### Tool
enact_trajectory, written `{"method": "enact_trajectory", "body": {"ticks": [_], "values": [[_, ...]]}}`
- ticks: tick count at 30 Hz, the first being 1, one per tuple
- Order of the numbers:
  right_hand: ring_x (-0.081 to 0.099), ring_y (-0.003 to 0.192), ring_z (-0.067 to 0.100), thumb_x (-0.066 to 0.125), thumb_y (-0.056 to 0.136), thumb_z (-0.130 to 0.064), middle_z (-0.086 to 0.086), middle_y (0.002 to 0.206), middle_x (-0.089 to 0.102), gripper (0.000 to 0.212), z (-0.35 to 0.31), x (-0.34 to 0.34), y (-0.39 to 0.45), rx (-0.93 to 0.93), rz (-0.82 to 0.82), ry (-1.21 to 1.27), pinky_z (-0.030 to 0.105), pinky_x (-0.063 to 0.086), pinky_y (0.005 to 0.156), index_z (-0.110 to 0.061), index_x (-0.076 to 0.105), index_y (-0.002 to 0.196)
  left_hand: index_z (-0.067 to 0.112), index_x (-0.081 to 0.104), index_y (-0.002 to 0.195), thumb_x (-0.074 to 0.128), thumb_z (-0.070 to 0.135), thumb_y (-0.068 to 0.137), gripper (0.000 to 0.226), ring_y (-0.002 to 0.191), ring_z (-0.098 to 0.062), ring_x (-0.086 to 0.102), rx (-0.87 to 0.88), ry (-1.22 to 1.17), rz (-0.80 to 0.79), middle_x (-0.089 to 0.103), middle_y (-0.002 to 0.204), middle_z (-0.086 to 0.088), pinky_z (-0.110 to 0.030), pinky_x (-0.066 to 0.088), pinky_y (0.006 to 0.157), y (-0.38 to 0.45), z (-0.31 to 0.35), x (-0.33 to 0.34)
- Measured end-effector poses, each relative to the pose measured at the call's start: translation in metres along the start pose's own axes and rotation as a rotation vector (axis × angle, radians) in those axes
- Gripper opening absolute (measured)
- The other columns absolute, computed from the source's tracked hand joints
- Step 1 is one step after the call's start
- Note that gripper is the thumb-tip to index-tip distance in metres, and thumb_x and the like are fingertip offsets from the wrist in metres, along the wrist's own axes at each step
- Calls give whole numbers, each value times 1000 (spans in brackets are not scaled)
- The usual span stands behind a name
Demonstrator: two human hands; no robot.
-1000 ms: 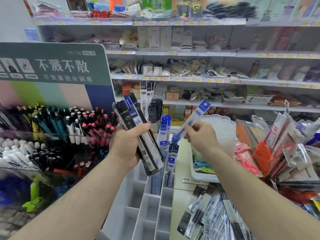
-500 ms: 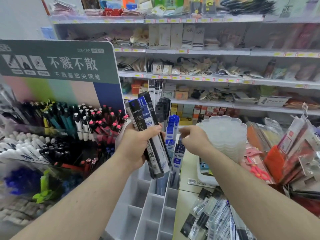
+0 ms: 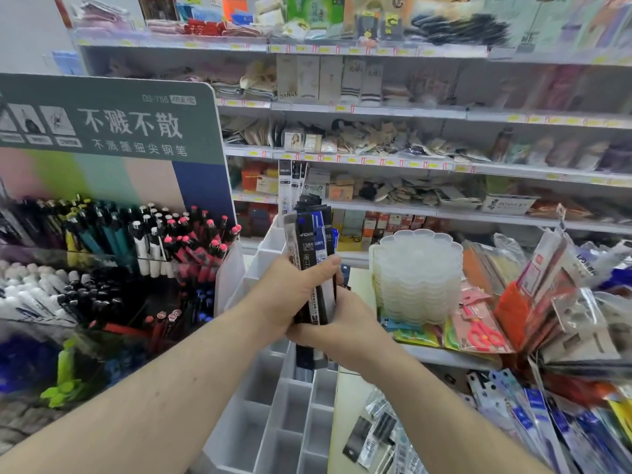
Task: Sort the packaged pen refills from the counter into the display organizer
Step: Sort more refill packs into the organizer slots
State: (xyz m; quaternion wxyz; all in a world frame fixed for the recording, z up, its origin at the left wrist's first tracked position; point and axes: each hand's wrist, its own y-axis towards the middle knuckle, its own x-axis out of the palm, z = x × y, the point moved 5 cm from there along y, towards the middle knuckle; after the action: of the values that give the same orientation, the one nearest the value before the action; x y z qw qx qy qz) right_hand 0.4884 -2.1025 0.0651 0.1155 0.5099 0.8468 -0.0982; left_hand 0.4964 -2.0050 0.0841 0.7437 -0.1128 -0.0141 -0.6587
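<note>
The left hand [image 3: 290,295] grips a bundle of refills [image 3: 313,265] upright above the organizer [image 3: 273,429], thumb pressed across the packs. The right hand [image 3: 345,333] is curled round the bundle's lower end, just right of and touching the left hand. More refills lie on the table [image 3: 345,401] right of the organizer.

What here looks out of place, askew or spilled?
Loose packaged pen refills lie scattered at angles on the cream counter, not yet slotted in the white compartmented organizer. Both hands, left and right, grip a dark refill bundle. Nothing looks damaged.
</note>
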Motion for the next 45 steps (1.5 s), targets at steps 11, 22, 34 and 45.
{"method": "enact_trajectory", "body": {"ticks": [11,22,34,45], "values": [[72,94,20,78,80,-21,7,100,76,22,0,-14,-11,151,-148,136,41,60,85,-20,73,101,5,64,110,51,-7,91,27,83,-22,73,-114,-56,-216,75,96,-10,-35,61,69,-6,-3,7],[60,57,14,84,65,-43,1,69,61,35,-35,-62,-21,-81,490,-57,33,47,54,-20,62,78,8,64,114,66,-6,86,31,90,-28,71,-40,74,-335,71,100,-17,-38,60,75,-9,-2,10],[59,60,15,84,76,-17,0,68,66,17,-20,-57,-8,-43,412,112,34,51,53,-14,70,85,10,66,109,60,-1,73,38,86,-26,71,-52,8,-453,71,95,-15,-39,60,79,-11,-3,12],[70,72,18,58,94,-1,9,87,77,13,-14,-61,-11,21,326,423,33,57,63,-5,70,96,7,63,110,60,-5,89,24,84,-28,73,-111,110,-316,75,96,-15,-41,60,76,-6,-7,6]]}}
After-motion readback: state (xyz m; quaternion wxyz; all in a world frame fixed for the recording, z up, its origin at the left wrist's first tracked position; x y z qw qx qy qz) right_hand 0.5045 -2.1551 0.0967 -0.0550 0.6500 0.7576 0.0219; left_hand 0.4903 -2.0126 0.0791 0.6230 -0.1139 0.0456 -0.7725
